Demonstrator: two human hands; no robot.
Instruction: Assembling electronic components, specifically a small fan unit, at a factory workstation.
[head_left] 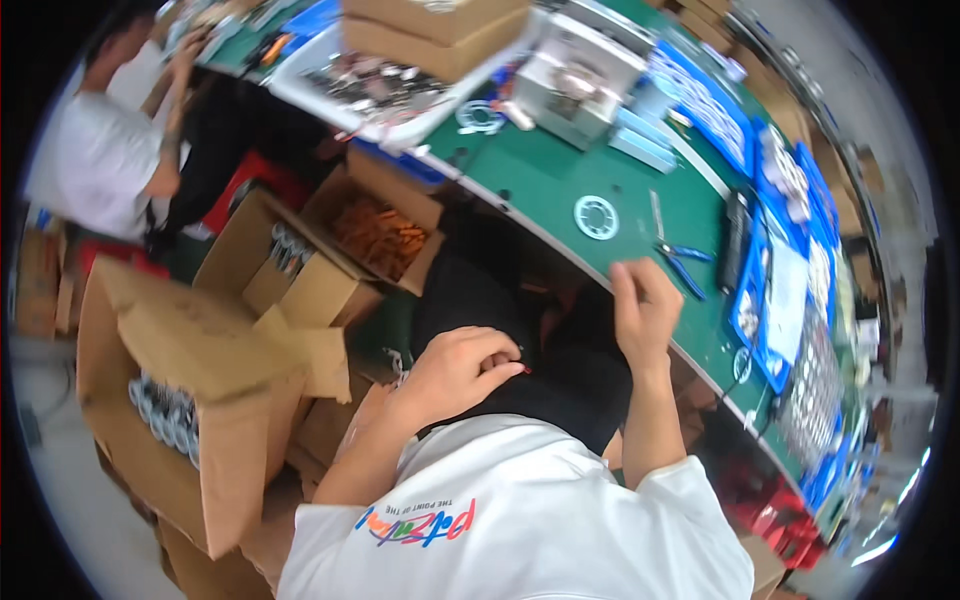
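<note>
My left hand (462, 372) is over my lap, its fingers bent in toward the thumb. A tiny dark red bit shows at its fingertips, too small to name. At the front edge of the green table (545, 190), my right hand (648, 308) is raised with curled fingers; whether anything is inside them is hidden. Just beyond it on the table lie pliers (686, 268) with blue handles, and a thin metal tool (657, 214) points away from them. A pale round disc (597, 217) with a ring of slots lies to their left.
Open cardboard boxes (235, 455) stand to my left, one holding orange parts (378, 238). On the table are a white tub (415, 128) of metal parts, a boxy metal device (572, 88), a long black object (735, 240) and blue trays (705, 105). Another person (110, 165) sits far left.
</note>
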